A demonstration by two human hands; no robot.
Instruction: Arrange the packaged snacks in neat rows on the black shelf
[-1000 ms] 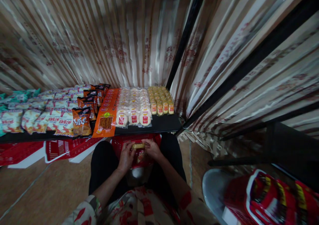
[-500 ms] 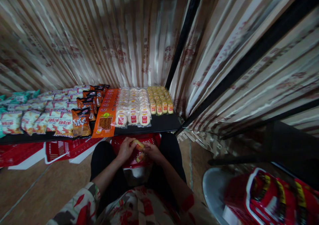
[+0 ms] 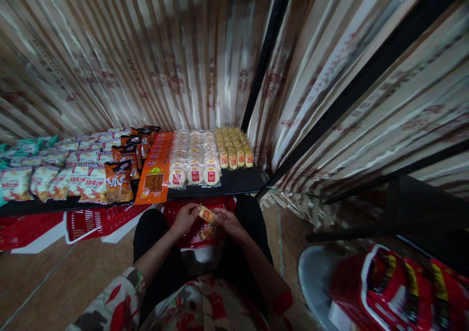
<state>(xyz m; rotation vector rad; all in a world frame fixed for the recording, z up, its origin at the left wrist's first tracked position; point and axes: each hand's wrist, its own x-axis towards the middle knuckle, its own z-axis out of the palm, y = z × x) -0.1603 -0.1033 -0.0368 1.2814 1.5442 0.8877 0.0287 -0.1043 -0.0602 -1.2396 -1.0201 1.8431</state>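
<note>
Between my two hands is a small yellow snack packet (image 3: pixel 207 214) with a red label facing up. My left hand (image 3: pixel 186 218) pinches its left end, and the fingers of my right hand (image 3: pixel 227 220) close on its right end. Below them, in a red basket (image 3: pixel 190 238) between my knees, lies another yellow packet (image 3: pixel 207 231). Matching yellow packets (image 3: pixel 233 147) stand in rows at the right end of the black shelf (image 3: pixel 242 182). Next to them are rows of round white crackers in clear wrappers (image 3: pixel 194 160).
Left along the shelf come an orange snack bag (image 3: pixel 156 169), brown bags (image 3: pixel 119 180) and white bags (image 3: pixel 91 182). More red baskets (image 3: pixel 88 223) sit under the shelf. At right, a grey stool (image 3: pixel 311 277) stands by a basket of red packages (image 3: pixel 395 292). Pleated curtain (image 3: pixel 164 52) hangs behind.
The packet in my hands has turned so that its red label now shows. My hands stay nearly in the same place above the basket.
</note>
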